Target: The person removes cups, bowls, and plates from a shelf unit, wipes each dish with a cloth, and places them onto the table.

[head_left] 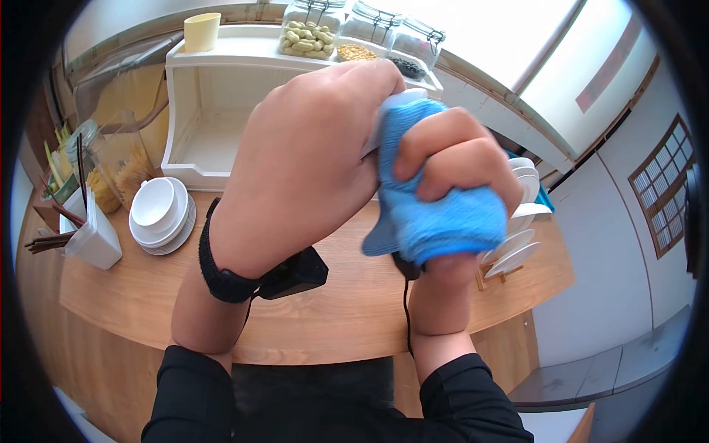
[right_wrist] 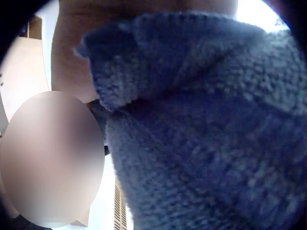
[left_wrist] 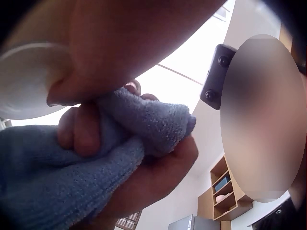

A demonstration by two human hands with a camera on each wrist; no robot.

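Note:
Both hands are raised over the wooden table, close together in the head view. My left hand [head_left: 306, 151] grips a whitish, round-rimmed dish [left_wrist: 29, 86], like a bowl, most of which the hand hides in the head view. A blue cloth [head_left: 450, 221] is bunched in my right hand [head_left: 461, 155], with the fingers curled over it and folds hanging down. Part of the cloth lies against the dish's edge near the left fingers. In the right wrist view, the cloth [right_wrist: 206, 124] covers most of the picture.
Behind the hands stands a white shelf [head_left: 203, 111] bearing a cream cup [head_left: 202, 32] and glass jars, one with peanuts [head_left: 306, 38]. Stacked white dishes [head_left: 159, 210] and a chopstick holder [head_left: 94, 232] are at left. Plates [head_left: 513, 251] stand in a rack at right.

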